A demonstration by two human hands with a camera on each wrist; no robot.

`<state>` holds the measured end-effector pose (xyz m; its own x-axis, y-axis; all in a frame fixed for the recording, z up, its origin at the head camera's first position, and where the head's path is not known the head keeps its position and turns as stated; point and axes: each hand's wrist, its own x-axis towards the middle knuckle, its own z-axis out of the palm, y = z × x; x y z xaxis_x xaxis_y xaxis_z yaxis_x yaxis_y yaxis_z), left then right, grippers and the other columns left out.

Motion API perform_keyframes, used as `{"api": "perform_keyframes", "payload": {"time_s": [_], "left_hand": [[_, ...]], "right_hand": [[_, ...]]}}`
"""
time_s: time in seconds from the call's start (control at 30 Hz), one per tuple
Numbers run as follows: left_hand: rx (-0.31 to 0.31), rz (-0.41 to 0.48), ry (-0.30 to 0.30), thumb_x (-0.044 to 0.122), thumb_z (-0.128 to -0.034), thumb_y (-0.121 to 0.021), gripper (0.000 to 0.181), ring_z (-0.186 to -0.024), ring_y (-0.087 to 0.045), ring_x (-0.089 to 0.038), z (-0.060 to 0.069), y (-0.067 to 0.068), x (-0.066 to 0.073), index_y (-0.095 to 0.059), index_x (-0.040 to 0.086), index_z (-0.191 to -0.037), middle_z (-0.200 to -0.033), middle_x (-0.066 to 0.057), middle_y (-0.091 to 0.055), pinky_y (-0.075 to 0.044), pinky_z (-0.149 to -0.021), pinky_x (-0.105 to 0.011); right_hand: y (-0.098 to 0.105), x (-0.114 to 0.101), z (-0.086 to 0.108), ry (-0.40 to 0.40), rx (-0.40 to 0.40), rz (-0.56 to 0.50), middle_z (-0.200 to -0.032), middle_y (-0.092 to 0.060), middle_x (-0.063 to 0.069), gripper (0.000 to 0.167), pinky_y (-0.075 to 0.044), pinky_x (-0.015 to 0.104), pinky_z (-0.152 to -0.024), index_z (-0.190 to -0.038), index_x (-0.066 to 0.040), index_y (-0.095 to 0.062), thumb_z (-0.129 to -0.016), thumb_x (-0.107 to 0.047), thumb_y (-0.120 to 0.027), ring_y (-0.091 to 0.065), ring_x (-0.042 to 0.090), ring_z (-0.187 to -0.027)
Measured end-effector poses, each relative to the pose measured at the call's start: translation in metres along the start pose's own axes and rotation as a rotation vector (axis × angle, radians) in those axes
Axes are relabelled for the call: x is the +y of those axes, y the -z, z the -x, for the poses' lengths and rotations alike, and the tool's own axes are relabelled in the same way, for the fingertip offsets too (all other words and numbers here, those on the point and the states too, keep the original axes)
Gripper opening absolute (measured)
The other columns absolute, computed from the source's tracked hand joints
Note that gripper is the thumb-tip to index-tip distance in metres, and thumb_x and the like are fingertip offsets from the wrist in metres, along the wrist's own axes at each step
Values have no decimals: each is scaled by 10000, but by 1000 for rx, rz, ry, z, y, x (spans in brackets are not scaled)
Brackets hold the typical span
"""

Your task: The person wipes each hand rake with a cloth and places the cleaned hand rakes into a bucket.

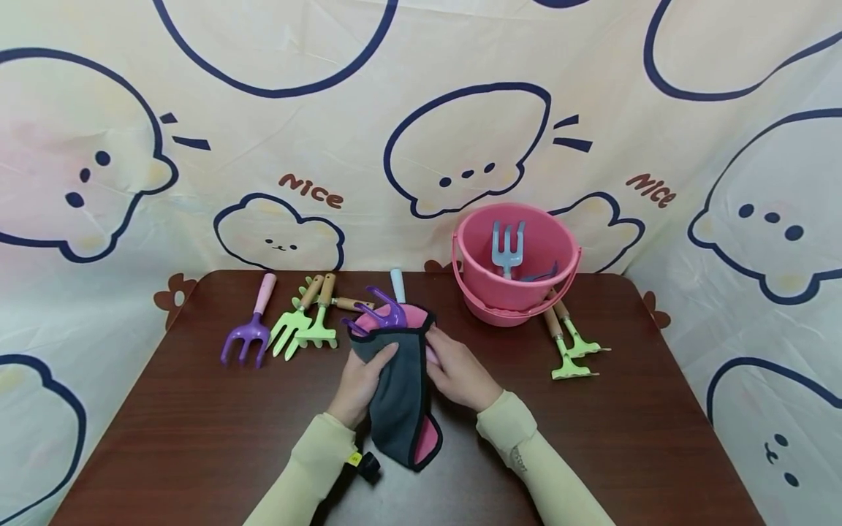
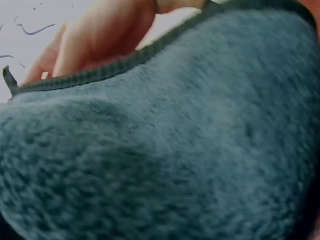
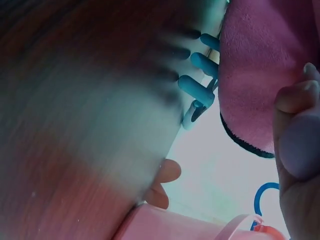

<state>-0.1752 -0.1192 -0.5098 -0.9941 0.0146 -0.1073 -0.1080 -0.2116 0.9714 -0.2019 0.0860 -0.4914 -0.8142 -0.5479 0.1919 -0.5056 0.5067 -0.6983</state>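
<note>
A grey cloth (image 1: 397, 398) with pink underside and black edging hangs between the hands above the table. My left hand (image 1: 357, 383) grips it, thumb across its grey face. A purple hand fork (image 1: 392, 315) pokes its prongs out over the cloth's top edge. My right hand (image 1: 463, 371) holds the fork's lilac handle (image 3: 301, 145) at the cloth's right edge. The grey side of the cloth (image 2: 200, 130) fills most of the left wrist view. Behind the cloth lies a blue fork (image 3: 197, 90), partly hidden.
Left of the hands lie another purple fork (image 1: 247, 334) and several green tools (image 1: 292, 321) with wooden handles. A pink bucket (image 1: 476, 270) holding a light-blue fork (image 1: 507, 252) stands at the back right. Green rakes (image 1: 567, 361) lie beside it. A printed cloth backdrop (image 1: 460, 44) surrounds the table (image 1: 625, 438).
</note>
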Motion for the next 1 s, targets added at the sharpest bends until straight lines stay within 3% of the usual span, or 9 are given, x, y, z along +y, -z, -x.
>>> {"api": "perform_keyframes", "payload": {"time_s": [0.13,0.3,0.4,0.67,0.9,1.0], "left_hand": [[93,-68,-28,297,-1004,-695,496,-1081,-673,-143,-1,-1,0,-525,122,-1436,-1316,-96,-655,-528,-970,-265],[239,-107,0,222,-975,-695,286,-909,-687,-138,-3,0,2,-662,36,-1188,-1059,-48,-719,-549,-856,-254],[293,-135,-13,195,-961,-694,228,-881,-672,-141,-4,1,2,-693,17,-1103,-1001,-33,-714,-541,-839,-244],[311,-191,-24,178,-951,-678,208,-898,-660,-157,-5,3,5,-681,28,-1095,-1052,-83,-703,-532,-846,-253],[322,-238,-8,192,-942,-687,247,-948,-632,-148,-4,4,8,-673,37,-1134,-1125,-116,-687,-501,-908,-272],[316,-226,-38,165,-938,-685,238,-951,-634,-137,-4,5,7,-680,22,-1128,-1113,-111,-689,-502,-906,-248]], "right_hand": [[1,0,0,23,-10,9,-1399,-623,74,459,-506,424,-1085,-1455,-130,-513,-1016,-119,-642,-650,200,-1178],[1,-2,-1,2,-53,-2,-1307,-650,59,385,-542,409,-1042,-1370,-138,-538,-1006,-130,-664,-652,185,-1101],[1,-2,-1,-7,-71,-3,-1269,-645,28,359,-550,392,-1028,-1349,-162,-533,-1014,-146,-660,-637,167,-1073],[5,0,-1,-24,-80,13,-1292,-643,22,386,-558,388,-1011,-1367,-168,-523,-1013,-195,-675,-628,151,-1065],[11,2,-2,-51,-99,-32,-1157,-659,-40,360,-579,333,-927,-1308,-220,-547,-990,-172,-710,-622,115,-966],[13,4,-2,-61,-108,-48,-1120,-655,-65,343,-574,307,-897,-1284,-236,-556,-988,-166,-714,-616,107,-941]]}}
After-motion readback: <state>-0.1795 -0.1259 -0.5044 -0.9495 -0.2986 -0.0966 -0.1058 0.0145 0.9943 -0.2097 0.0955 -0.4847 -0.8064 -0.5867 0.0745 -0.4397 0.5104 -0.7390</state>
